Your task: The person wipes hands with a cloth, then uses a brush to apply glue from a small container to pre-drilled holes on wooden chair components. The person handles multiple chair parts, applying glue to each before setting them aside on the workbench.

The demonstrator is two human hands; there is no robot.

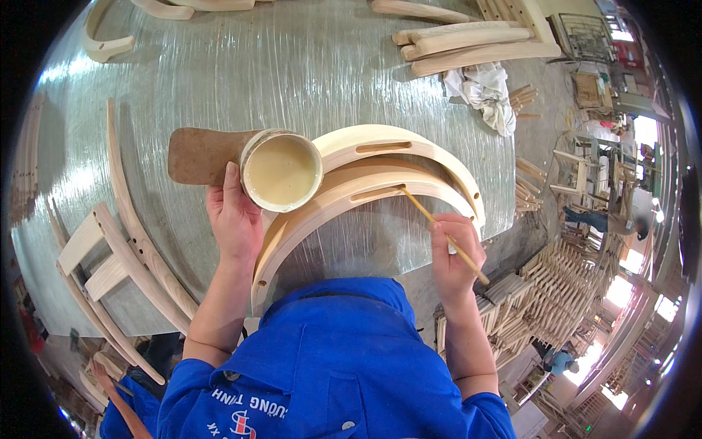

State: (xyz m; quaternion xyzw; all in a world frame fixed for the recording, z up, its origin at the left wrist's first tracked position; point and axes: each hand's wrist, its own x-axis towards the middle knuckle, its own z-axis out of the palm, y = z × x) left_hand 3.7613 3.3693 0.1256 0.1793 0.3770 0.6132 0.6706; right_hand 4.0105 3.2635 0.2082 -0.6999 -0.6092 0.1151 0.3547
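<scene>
My left hand [235, 223] is closed on a round cup [319, 170] filled with cream-coloured liquid, which looks like glue. A flat brown piece [197, 155] sticks out from the cup's left side, beside my thumb. In my right hand [457, 252] is a thin wooden stick [424, 211], its tip at the long slot in the nearer curved wooden piece [439, 192]. Behind that lies a second curved wooden piece [365, 136] with a similar slot. The cup covers part of both pieces.
Plastic film covers the table [212, 80]. A slatted wooden frame [124, 271] stands at the left. Several wooden legs [475, 47] and a white cloth [486, 95] lie at the far right. Beyond are stacked wooden parts [548, 285]. A co-worker's arm [121, 402] shows at lower left.
</scene>
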